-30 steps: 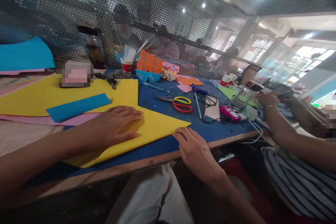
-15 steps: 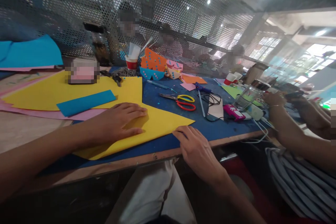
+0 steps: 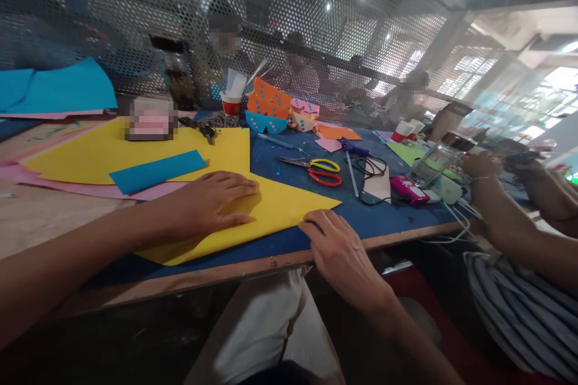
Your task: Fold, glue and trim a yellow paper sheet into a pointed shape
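A folded sheet of yellow paper [image 3: 289,200] lies near the table's front edge, its pointed corner to the right. My left hand [image 3: 219,200] rests flat on it, fingers stretched out and a little apart. At the paper's front folded edge, close to the point, my right hand [image 3: 336,243] has its thumb and curled fingers closed on the edge; the fingertips are partly hidden. A blue paper strip [image 3: 158,171] lies just beyond my left hand, on a larger yellow sheet [image 3: 108,147] with pink paper under it. Scissors with yellow and red handles [image 3: 326,172] lie partly open behind the folded paper.
Behind are black scissors [image 3: 205,130], a red-and-white cup [image 3: 232,104] and orange dotted paper shapes [image 3: 268,99]. Rightward lie a blue glue gun [image 3: 354,147] with a black cord, a pink device [image 3: 409,190], a glass jar [image 3: 433,162] and another person's arm [image 3: 501,210]. A perforated metal screen [image 3: 280,12] stands behind.
The view has shifted slightly. My right hand has slid a little leftward along the paper's front edge, away from the point. My left hand stays flat on the paper.
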A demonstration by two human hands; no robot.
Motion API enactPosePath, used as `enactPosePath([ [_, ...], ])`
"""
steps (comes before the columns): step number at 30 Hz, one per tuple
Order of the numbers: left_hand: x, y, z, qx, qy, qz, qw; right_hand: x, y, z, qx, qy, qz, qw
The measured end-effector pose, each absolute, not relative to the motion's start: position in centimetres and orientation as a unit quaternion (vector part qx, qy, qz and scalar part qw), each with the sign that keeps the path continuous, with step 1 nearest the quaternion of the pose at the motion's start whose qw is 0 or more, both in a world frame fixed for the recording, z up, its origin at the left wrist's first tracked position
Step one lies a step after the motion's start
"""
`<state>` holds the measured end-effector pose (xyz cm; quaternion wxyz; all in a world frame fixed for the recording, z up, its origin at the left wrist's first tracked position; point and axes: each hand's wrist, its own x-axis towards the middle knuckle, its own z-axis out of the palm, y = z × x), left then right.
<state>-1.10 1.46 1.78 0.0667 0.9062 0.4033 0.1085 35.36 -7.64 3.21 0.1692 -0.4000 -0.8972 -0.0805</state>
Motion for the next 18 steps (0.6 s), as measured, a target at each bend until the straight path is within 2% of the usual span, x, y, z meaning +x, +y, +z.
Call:
enactPosePath([
  [18, -0.69, 1.13, 2.29, 0.904, 0.407, 0.103, 0.077, 34.57, -7.39, 3.1, -0.383, -0.901, -0.098, 0.18],
])
